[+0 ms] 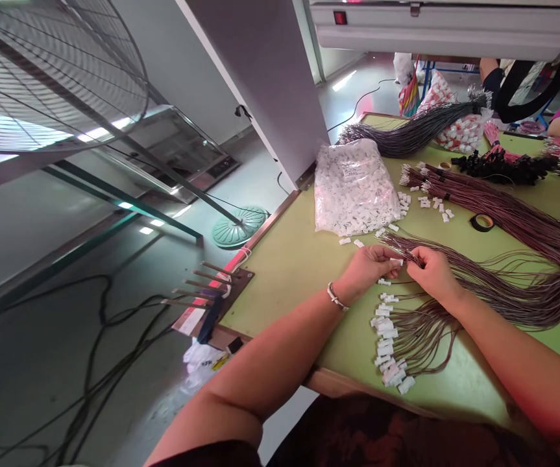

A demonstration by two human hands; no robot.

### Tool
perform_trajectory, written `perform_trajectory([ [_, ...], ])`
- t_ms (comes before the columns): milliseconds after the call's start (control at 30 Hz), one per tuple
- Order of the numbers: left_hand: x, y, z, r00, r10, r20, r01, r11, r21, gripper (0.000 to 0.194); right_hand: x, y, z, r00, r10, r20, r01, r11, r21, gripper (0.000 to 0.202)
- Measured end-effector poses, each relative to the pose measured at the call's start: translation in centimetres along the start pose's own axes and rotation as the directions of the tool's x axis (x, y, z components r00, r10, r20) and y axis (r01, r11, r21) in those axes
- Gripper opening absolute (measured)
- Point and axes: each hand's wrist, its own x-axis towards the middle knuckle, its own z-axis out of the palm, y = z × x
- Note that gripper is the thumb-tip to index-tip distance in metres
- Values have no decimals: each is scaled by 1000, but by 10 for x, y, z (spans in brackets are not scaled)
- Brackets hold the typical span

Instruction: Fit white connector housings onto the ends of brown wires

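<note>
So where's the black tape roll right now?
In the head view, the black tape roll lies right of centre on the green table, between two brown wire bundles.

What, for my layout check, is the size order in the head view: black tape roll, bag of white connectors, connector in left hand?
1. Bag of white connectors
2. Black tape roll
3. White connector in left hand
</note>
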Motion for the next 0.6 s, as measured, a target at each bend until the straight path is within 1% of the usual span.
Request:
perform_trajectory([
  [133, 1, -2, 1, 1000, 8, 2, -8, 1000, 30, 22, 0, -1, 1, 1000, 4, 10, -4, 1000, -13, 7],
  [200, 1, -4, 1, 1000, 2, 7, -3, 998, 68, 22, 1, -2, -1, 1000, 14, 16, -14, 1000, 12, 7],
  [267, -1, -4, -1, 1000, 16, 13, -18, 986, 167, 18, 2, -2, -4, 999, 35, 27, -37, 996, 83, 12],
  [300, -2, -2, -2, 999, 32, 29, -39, 968, 249, 15, 3, -2, -6, 998, 50, 28, -53, 989, 135, 15],
  [333, -5, 0, -3, 996, 49, 68, -70, 936, 345, 10, 3, -2, -8, 997, 70, 22, -73, 978, 195, 18],
  [367, -8, 3, -3, 989, 57, 136, -112, 889, 443, 7, 4, -2, -10, 995, 95, 13, -96, 963, 253, 21],
  [400, -12, 7, -4, 973, 45, 227, -162, 834, 527, 4, 4, -2, -11, 992, 124, 5, -119, 945, 304, 23],
  [433, -16, 11, -5, 942, 11, 335, -218, 780, 586, 5, 4, -3, -11, 989, 149, 3, -141, 928, 345, 25],
  [467, -19, 16, -7, 896, -34, 442, -277, 736, 618, 7, 4, -3, -11, 986, 167, 12, -160, 913, 375, 25],
  [500, -21, 21, -10, 847, -68, 527, -335, 701, 629, 8, 3, -4, -11, 983, 181, 32, -178, 901, 397, 25],
  [533, -23, 25, -13, 817, -78, 571, -382, 669, 637, 8, 3, -4, -10, 981, 187, 57, -194, 890, 412, 25],
  [567, -23, 28, -18, 827, -54, 559, -407, 629, 663, 8, 2, -4, -10, 978, 191, 83, -208, 882, 423, 25],
  [600, -21, 31, -24, 871, 2, 491, -403, 574, 712, 10, 2, -5, -9, 976, 194, 100, -218, 875, 432, 25],
])
